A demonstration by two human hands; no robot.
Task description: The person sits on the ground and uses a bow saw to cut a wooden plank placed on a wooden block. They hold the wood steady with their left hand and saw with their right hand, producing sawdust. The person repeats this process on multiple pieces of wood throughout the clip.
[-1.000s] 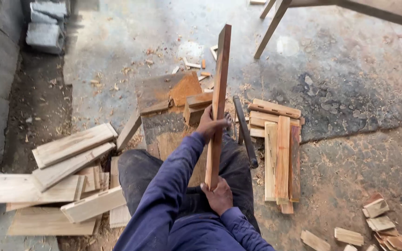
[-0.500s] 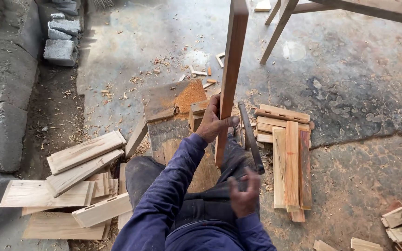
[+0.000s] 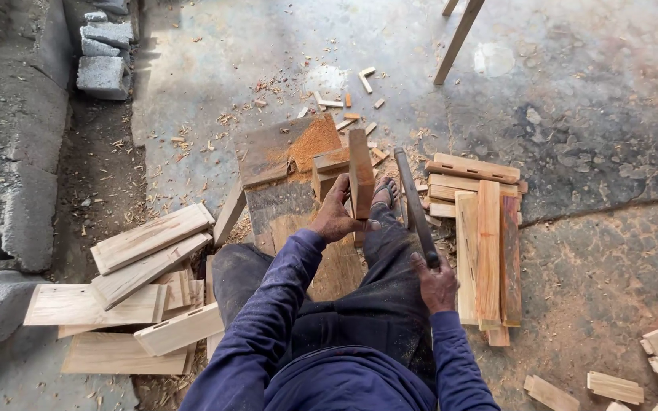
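The long reddish wooden slat (image 3: 360, 176), raised high half a second ago, now stands lower on the worn wooden block (image 3: 287, 156), left hand (image 3: 336, 218) fingers wrapped around it. The right hand (image 3: 435, 282) now grips a dark long-handled tool (image 3: 414, 202).

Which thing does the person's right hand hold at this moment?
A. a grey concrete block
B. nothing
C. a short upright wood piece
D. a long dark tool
D: the right hand is closed on the handle end of the long dark tool, while the left hand holds the upright wood piece.
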